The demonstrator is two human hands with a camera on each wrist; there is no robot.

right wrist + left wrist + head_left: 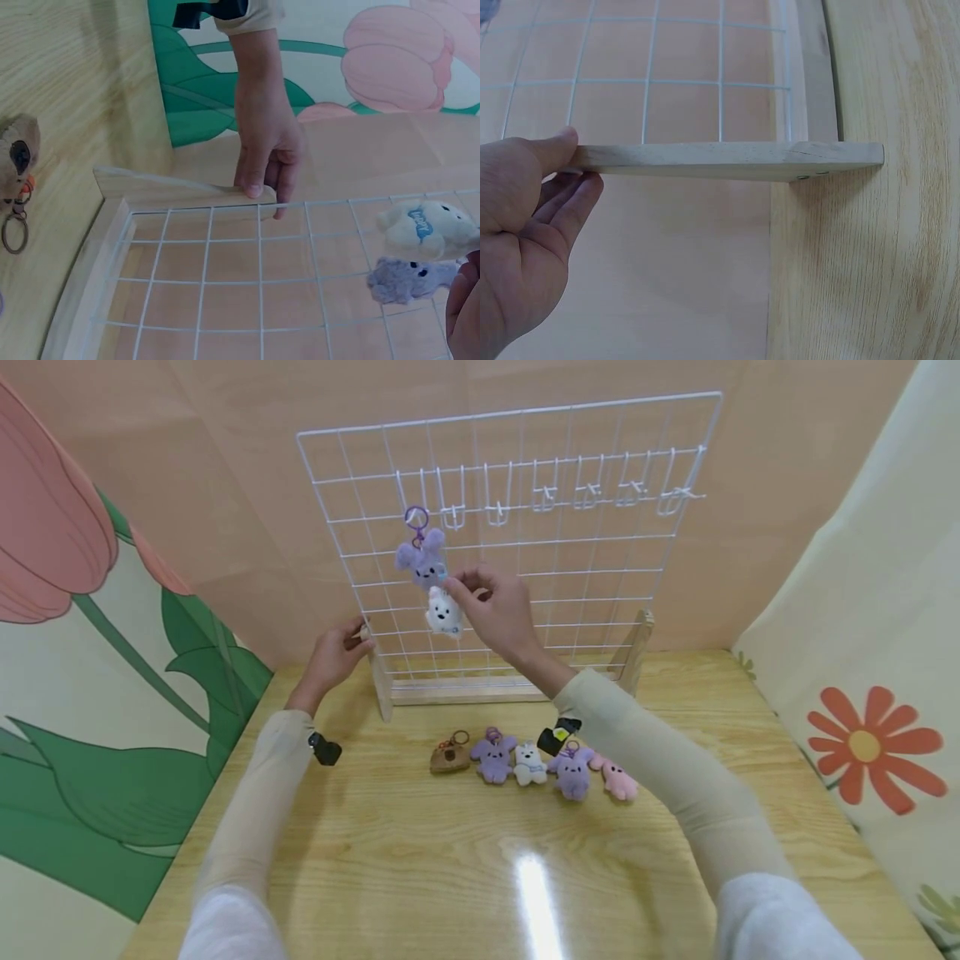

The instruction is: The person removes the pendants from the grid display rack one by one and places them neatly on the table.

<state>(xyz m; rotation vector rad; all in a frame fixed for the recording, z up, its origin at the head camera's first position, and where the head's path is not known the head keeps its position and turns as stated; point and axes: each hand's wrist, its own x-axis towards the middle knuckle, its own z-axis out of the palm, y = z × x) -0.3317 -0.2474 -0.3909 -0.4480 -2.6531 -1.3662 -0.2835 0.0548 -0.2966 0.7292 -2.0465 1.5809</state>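
Note:
My right hand [498,610] pinches a white plush keychain [445,612] near its top, in front of the wire grid rack [555,568]. Just above it, a purple plush keychain [422,560] hangs by its ring from the leftmost hook. In the right wrist view the white plush [424,229] shows a blue mark, and only part of the right hand [463,307] is visible. My left hand [337,656] grips the upper end of the rack's left wooden post [720,154], thumb on one side and fingers on the other.
On the wooden table lie a brown keychain [449,757], a purple plush [493,758], a white plush [530,766], another purple plush [573,774] and a pink plush [619,782]. Several white hooks [589,493] line the grid's upper part. A tulip-patterned backdrop [52,527] stands left.

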